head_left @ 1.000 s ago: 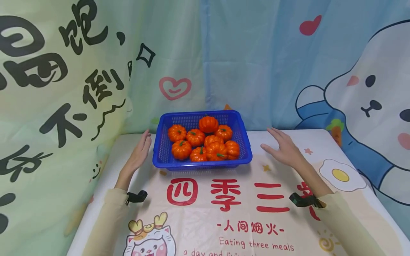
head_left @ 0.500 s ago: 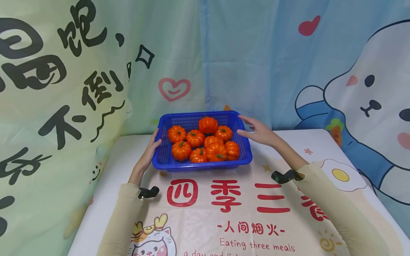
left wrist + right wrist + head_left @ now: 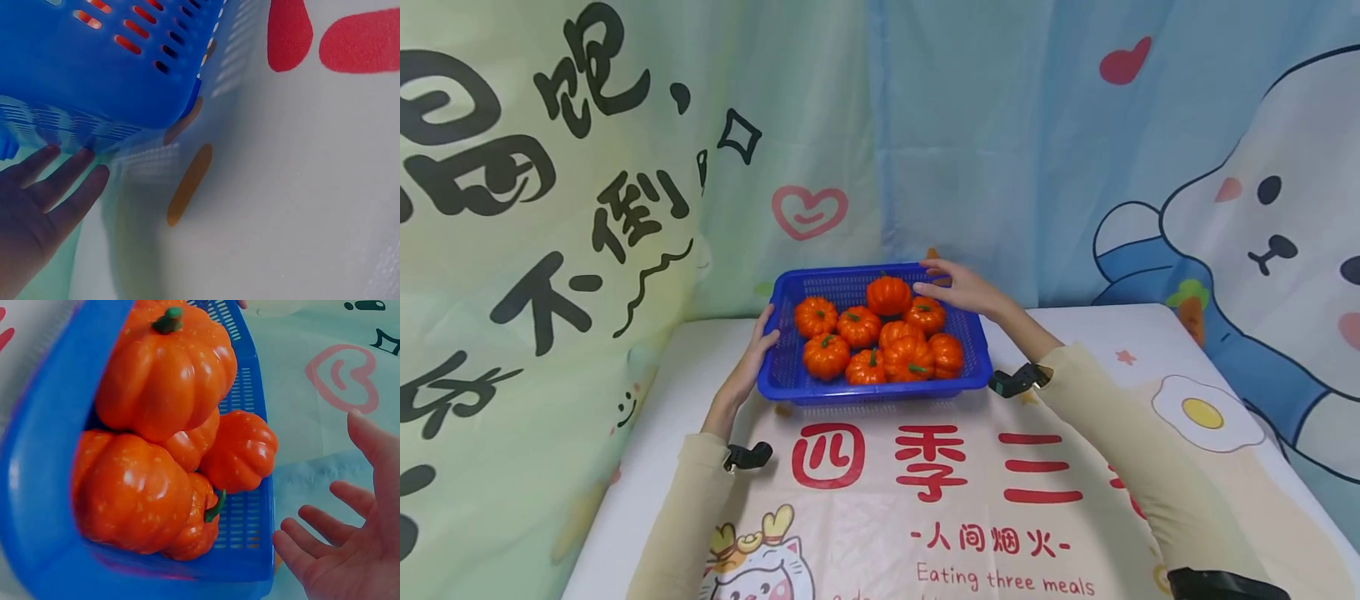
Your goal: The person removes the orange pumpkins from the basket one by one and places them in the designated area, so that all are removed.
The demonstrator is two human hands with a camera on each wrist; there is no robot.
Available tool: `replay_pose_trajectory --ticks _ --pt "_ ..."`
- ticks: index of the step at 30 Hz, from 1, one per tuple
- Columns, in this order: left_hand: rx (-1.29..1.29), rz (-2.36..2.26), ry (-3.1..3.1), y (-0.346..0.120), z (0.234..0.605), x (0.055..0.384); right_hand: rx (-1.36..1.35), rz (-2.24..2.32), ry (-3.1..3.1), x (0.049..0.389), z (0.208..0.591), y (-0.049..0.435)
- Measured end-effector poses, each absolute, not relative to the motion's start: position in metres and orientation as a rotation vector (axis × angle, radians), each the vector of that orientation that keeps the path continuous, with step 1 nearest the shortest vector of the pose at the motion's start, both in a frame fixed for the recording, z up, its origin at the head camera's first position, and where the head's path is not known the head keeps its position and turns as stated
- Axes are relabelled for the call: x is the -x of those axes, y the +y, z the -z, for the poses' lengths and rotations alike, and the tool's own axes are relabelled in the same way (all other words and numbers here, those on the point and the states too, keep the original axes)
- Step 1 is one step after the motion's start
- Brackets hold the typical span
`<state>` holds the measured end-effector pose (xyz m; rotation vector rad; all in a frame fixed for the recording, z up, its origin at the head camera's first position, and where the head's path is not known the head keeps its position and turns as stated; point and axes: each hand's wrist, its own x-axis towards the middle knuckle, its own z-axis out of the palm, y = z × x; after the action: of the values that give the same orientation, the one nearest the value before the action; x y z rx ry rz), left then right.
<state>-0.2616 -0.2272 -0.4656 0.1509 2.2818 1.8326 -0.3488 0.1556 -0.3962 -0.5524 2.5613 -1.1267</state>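
A blue plastic basket (image 3: 786, 388) holds several small orange pumpkins (image 3: 826, 357) with green stems. At its left side is my left hand (image 3: 747, 363), thumb near the rim. The left wrist view shows fairly straight fingertips (image 3: 97, 178) right at the basket's slotted wall. My right hand (image 3: 964, 292) reaches over the back right corner, fingers spread and relaxed, near the rearmost pumpkins. In the right wrist view that hand (image 3: 344, 550) has its palm showing and nothing in it, beside the basket's perforated side (image 3: 257, 506).
The basket stands toward the back of a table (image 3: 700, 350) with a printed cloth of red characters (image 3: 827, 456) and cartoons. Close behind it hangs a pale green and blue curtain (image 3: 955, 167). A dark object (image 3: 1225, 585) shows at the bottom right edge.
Both hands have moved inward to the basket. The left reached its left side and stayed; the right kept moving left over the back right corner. The basket and pumpkins hold their place.
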Motion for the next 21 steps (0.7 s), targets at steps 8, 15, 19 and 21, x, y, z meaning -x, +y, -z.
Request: replay_pose_trajectory --ticks 8,15,19,21 --pt "-0.158 -1.818 2.298 -0.226 0.466 0.261 0.416 1.123 2.55 0.366 0.394 0.142" --pt "-0.162 -1.812 2.291 -0.225 0.467 0.261 0.269 1.087 2.49 0.368 0.4 0.123" --pt "-0.148 -1.815 2.297 -0.226 0.467 0.26 0.204 1.095 2.514 0.366 0.401 0.109" --pt "-0.153 -1.819 2.3 -0.226 0.466 0.26 0.168 1.094 2.525 0.367 0.403 0.104"
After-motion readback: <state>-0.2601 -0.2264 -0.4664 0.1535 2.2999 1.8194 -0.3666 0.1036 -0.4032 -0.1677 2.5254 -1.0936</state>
